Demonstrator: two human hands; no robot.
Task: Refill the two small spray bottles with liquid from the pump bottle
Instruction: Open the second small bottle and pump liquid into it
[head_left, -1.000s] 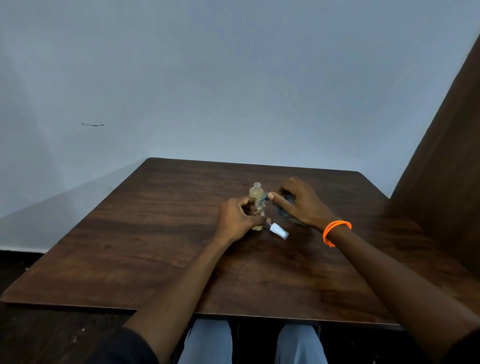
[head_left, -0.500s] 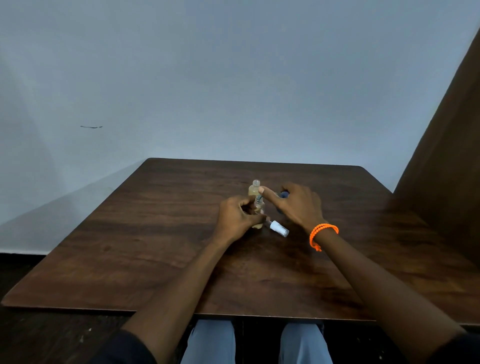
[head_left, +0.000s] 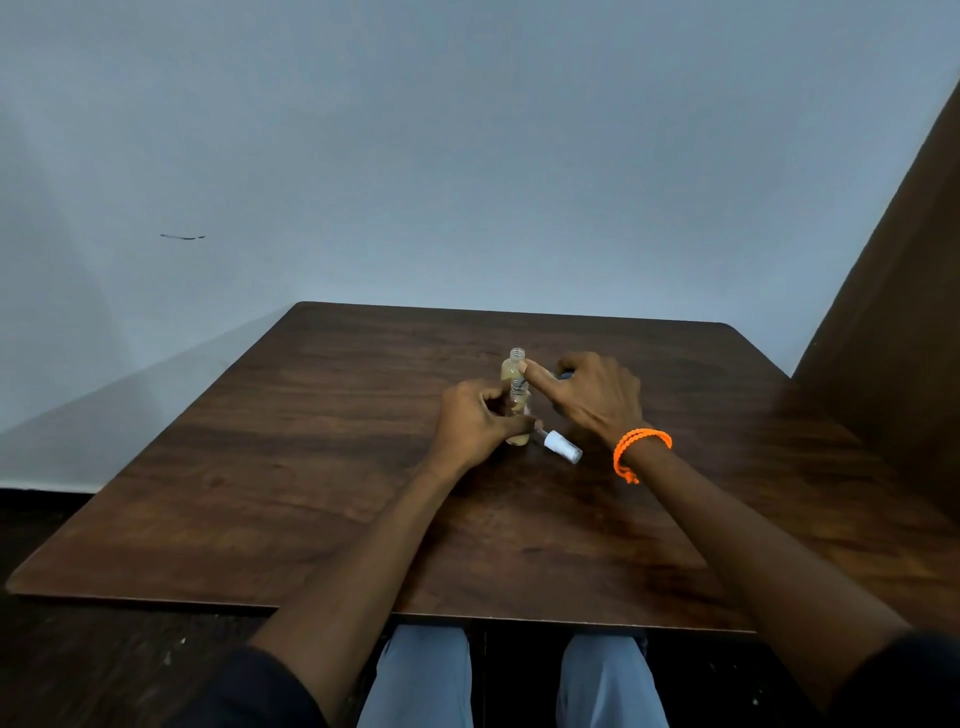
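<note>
Brown wood table (head_left: 311, 467), plain grey wall behind, nothing much over on the left side. Moving toward the middle: left hand (head_left: 475, 423) curling its fingers round the near spray bottle (head_left: 518, 415), holding it upright on the tabletop, open neck showing just above the knuckles, yellowish liquid low in the base. Standing right behind it, touching or close to it, the second small bottle (head_left: 513, 366), also uncapped, amber liquid inside. Lying flat just right of the held bottle, a white spray cap (head_left: 561, 447) with its dip tube pointing back toward the bottle.

Right hand (head_left: 587, 397) reaching in from the right, index finger stretched out to the bottle necks, remaining fingers wrapping something dark that's mostly hidden. Probably the pump bottle's head, but can't really say from this angle. Orange bracelet (head_left: 641, 449) sitting on that wrist.

Guessing at the step: lining up the dispensing end over the near bottle's mouth. Tips for doing it cleanly: keeping the left grip low and firm so the little bottle isn't tipping, centring the nozzle right over the narrow neck before pressing, going slow with short squirts, watching the level. Also minding the elbow near that loose cap, since it looks ready to roll.
</note>
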